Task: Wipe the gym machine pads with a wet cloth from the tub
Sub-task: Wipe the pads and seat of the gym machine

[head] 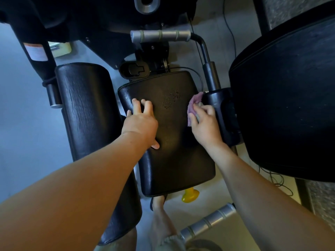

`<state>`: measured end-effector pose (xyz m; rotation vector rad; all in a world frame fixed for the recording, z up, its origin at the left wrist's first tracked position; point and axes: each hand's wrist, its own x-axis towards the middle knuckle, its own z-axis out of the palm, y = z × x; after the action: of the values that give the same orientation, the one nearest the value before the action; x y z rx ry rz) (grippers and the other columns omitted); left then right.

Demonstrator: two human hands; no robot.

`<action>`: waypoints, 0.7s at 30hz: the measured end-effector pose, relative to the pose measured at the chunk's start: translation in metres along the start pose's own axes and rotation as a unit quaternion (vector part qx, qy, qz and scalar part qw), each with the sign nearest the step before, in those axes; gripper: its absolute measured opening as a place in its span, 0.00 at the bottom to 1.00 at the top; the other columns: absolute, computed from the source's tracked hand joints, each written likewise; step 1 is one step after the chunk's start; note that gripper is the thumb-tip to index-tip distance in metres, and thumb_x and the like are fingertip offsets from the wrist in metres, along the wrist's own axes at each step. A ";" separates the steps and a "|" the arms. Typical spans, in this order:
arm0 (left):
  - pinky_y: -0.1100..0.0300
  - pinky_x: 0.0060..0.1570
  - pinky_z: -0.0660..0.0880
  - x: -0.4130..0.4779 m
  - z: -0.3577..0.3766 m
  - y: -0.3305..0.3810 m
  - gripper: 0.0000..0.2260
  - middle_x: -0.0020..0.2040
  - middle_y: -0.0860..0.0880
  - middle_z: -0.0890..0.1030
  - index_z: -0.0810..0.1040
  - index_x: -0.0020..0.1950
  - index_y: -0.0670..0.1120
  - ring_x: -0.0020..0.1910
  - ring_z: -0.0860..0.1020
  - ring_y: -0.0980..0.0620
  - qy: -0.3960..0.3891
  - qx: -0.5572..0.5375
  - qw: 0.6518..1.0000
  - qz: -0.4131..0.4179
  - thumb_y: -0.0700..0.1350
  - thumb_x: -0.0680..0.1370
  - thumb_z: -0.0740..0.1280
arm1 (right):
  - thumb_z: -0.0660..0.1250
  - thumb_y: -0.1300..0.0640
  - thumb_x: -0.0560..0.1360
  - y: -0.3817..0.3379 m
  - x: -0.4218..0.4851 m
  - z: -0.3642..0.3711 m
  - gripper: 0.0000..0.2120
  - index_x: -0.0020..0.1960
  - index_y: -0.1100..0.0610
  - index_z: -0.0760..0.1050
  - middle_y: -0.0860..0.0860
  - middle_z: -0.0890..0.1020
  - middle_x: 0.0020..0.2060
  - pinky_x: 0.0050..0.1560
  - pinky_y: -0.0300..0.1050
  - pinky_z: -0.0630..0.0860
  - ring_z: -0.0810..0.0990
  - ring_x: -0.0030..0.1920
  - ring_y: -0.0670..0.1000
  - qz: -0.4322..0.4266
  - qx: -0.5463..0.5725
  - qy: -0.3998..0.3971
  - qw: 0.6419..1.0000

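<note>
Head view shows us the left hand (140, 124) resting on the left half of the seat (174, 160), its fingers (135, 105) spread, fairly straight and holding nothing. At the seat's right edge the right hand (204, 122) has its fingers curled round the pink cloth (194, 104). The cloth is bunched and pushed toward the gap between the seat and a black bracket (219, 109) just right of it. We see no tub, and we cannot tell how wet the cloth is.

We see several ways this could slip:
- **Pinching or jamming:** The gap is narrow. If the bracket shifts under pressure, it could nip the right fingers or jam the cloth.
- **Snagging:** A thin cable (199, 78) loops past the seat's far right corner, and a stroke carried that way could catch it.
- **Scuffed patch:** The worn patch (171, 99) on the seat's far middle looks cracked. Hard rubbing may lift flakes or drive water in.
- **Missed areas:** A balled cloth touches little surface, so the stroke could leave streaks.
- **Hand sliding:** The left hand leans on smooth vinyl and may slide once that is damp.
- **Pads skipped:** The roller (85, 105) left of the seat and the big pad (290, 96) to its right could get skipped.
</note>
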<state>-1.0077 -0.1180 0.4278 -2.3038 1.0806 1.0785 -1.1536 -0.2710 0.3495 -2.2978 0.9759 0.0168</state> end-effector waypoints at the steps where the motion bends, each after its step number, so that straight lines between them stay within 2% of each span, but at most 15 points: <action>1: 0.41 0.73 0.64 0.001 0.002 -0.002 0.51 0.78 0.41 0.44 0.57 0.80 0.39 0.78 0.43 0.32 0.005 0.002 1.000 0.002 0.63 0.67 0.77 | 0.64 0.55 0.83 0.001 0.001 0.001 0.16 0.70 0.56 0.76 0.52 0.70 0.60 0.59 0.27 0.65 0.73 0.54 0.45 -0.002 -0.003 0.001 1.000; 2: 0.41 0.72 0.64 0.002 0.003 -0.002 0.52 0.78 0.42 0.44 0.57 0.80 0.39 0.78 0.43 0.32 0.008 0.003 1.000 0.004 0.63 0.67 0.77 | 0.65 0.58 0.83 0.001 0.005 0.001 0.15 0.69 0.57 0.77 0.52 0.70 0.58 0.57 0.29 0.67 0.75 0.53 0.48 0.009 0.008 -0.003 1.000; 4: 0.41 0.72 0.64 0.004 0.006 -0.003 0.55 0.78 0.42 0.44 0.53 0.81 0.38 0.79 0.43 0.32 0.011 0.002 1.000 0.001 0.64 0.67 0.77 | 0.64 0.61 0.82 -0.008 0.022 0.002 0.13 0.66 0.59 0.76 0.57 0.74 0.56 0.53 0.40 0.70 0.78 0.52 0.53 0.050 0.033 -0.014 0.998; 6: 0.42 0.72 0.65 0.006 0.008 -0.003 0.58 0.78 0.43 0.43 0.48 0.81 0.37 0.79 0.42 0.32 0.012 -0.007 1.000 -0.005 0.64 0.66 0.77 | 0.62 0.62 0.82 -0.022 0.043 0.001 0.11 0.63 0.58 0.75 0.60 0.78 0.55 0.51 0.39 0.70 0.80 0.55 0.55 0.093 0.094 -0.010 0.991; 8: 0.41 0.72 0.64 0.007 0.009 -0.003 0.57 0.78 0.43 0.43 0.49 0.81 0.37 0.79 0.42 0.32 0.012 -0.012 1.000 -0.005 0.63 0.67 0.77 | 0.61 0.59 0.84 -0.036 0.062 -0.001 0.03 0.53 0.57 0.73 0.56 0.81 0.46 0.45 0.34 0.74 0.84 0.49 0.50 0.147 0.201 0.042 0.968; 9: 0.41 0.72 0.64 0.007 0.009 -0.002 0.56 0.78 0.42 0.42 0.51 0.81 0.38 0.79 0.41 0.32 0.010 -0.012 1.000 -0.004 0.63 0.67 0.77 | 0.61 0.58 0.84 -0.037 0.069 -0.002 0.04 0.50 0.57 0.71 0.54 0.80 0.43 0.43 0.33 0.75 0.84 0.45 0.48 0.168 0.210 0.058 0.961; 12: 0.40 0.72 0.65 0.009 0.011 -0.003 0.55 0.78 0.42 0.42 0.53 0.81 0.39 0.79 0.42 0.32 0.005 -0.017 1.000 -0.008 0.62 0.66 0.78 | 0.62 0.56 0.84 -0.037 0.095 0.004 0.06 0.48 0.57 0.71 0.53 0.81 0.40 0.42 0.34 0.74 0.81 0.36 0.42 0.141 0.179 0.068 0.971; 14: 0.40 0.72 0.64 0.009 0.011 -0.003 0.55 0.78 0.42 0.42 0.53 0.81 0.38 0.79 0.41 0.32 0.004 -0.012 1.000 -0.009 0.63 0.66 0.78 | 0.63 0.53 0.84 -0.042 0.109 0.004 0.09 0.50 0.58 0.72 0.51 0.82 0.41 0.39 0.30 0.72 0.79 0.32 0.38 0.137 0.154 0.061 0.977; 15: 0.40 0.72 0.63 0.010 0.010 -0.002 0.54 0.78 0.42 0.42 0.54 0.81 0.38 0.78 0.41 0.32 0.005 -0.003 1.000 -0.008 0.63 0.67 0.77 | 0.63 0.52 0.84 -0.042 0.112 0.003 0.10 0.50 0.59 0.72 0.51 0.82 0.41 0.38 0.29 0.72 0.79 0.32 0.38 0.154 0.180 0.058 0.970; 16: 0.40 0.73 0.62 0.009 0.011 -0.002 0.54 0.78 0.42 0.43 0.55 0.80 0.38 0.78 0.41 0.32 0.006 0.002 1.000 -0.008 0.63 0.67 0.77 | 0.63 0.49 0.83 -0.041 0.114 0.004 0.11 0.50 0.58 0.73 0.51 0.82 0.42 0.39 0.30 0.73 0.80 0.34 0.39 0.164 0.172 0.058 0.970; 18: 0.39 0.73 0.63 0.009 0.011 -0.002 0.54 0.78 0.42 0.43 0.55 0.80 0.38 0.78 0.41 0.32 0.009 -0.006 1.000 -0.009 0.63 0.66 0.77 | 0.63 0.46 0.82 -0.033 0.102 0.009 0.12 0.49 0.55 0.72 0.52 0.82 0.45 0.46 0.39 0.75 0.80 0.40 0.45 0.127 0.130 0.059 0.982; 19: 0.39 0.73 0.63 0.009 0.012 -0.002 0.54 0.78 0.42 0.43 0.55 0.80 0.38 0.78 0.41 0.32 0.013 -0.011 1.000 -0.008 0.63 0.66 0.78 | 0.63 0.47 0.82 -0.029 0.089 0.012 0.11 0.51 0.55 0.73 0.53 0.79 0.48 0.49 0.44 0.76 0.80 0.42 0.47 0.085 0.094 0.048 0.991; 21: 0.40 0.73 0.62 0.009 0.012 -0.003 0.55 0.78 0.42 0.43 0.53 0.81 0.37 0.78 0.41 0.32 0.018 -0.013 1.000 -0.010 0.62 0.66 0.78 | 0.62 0.53 0.83 -0.021 0.059 0.017 0.11 0.61 0.58 0.77 0.54 0.75 0.52 0.55 0.45 0.77 0.78 0.47 0.50 0.001 0.026 0.009 1.000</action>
<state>-1.0080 -0.1132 0.4137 -2.3584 1.0599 1.0531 -1.0932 -0.2886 0.3323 -2.2539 0.9763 -0.0294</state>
